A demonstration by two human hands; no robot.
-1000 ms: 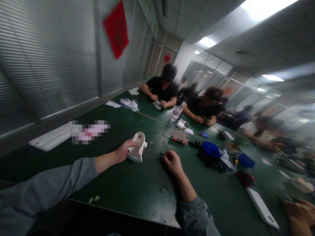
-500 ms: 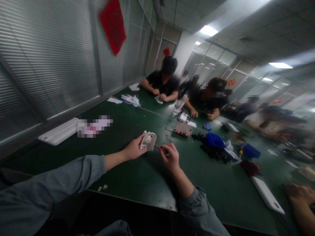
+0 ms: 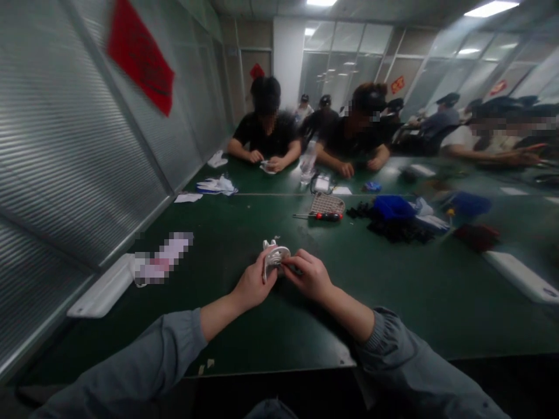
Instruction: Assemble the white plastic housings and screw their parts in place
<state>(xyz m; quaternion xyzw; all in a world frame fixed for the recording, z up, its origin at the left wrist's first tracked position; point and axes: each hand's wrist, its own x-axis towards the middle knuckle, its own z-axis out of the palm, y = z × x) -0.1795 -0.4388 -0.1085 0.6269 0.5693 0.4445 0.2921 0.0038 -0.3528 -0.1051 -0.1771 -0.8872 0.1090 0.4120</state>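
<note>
My left hand point(image 3: 257, 281) is closed around a silvery metal part point(image 3: 276, 255) with a curved flat edge and two short prongs on its far side. The part is held up over the green table point(image 3: 196, 326) with its inner face turned towards my right hand point(image 3: 311, 273). That hand is closed in a pinch, its fingertips right against the part's inner side. Between them is a small thin metal piece, mostly hidden by the fingers now. Whether it sits in the part, I cannot tell.
Beyond my hands lie a red-and-black screwdriver point(image 3: 328, 216) and a ribbed beige plate point(image 3: 327, 203). Blue bins point(image 3: 393, 207) with black pieces are to the right. White long cases lie left point(image 3: 102, 288) and right point(image 3: 519, 273). Co-workers point(image 3: 265, 131) sit across the table.
The view has levelled and swung right. My left hand has turned the metal part so its flat face tips over, and my right fingertips have come from just beside it to against it.
</note>
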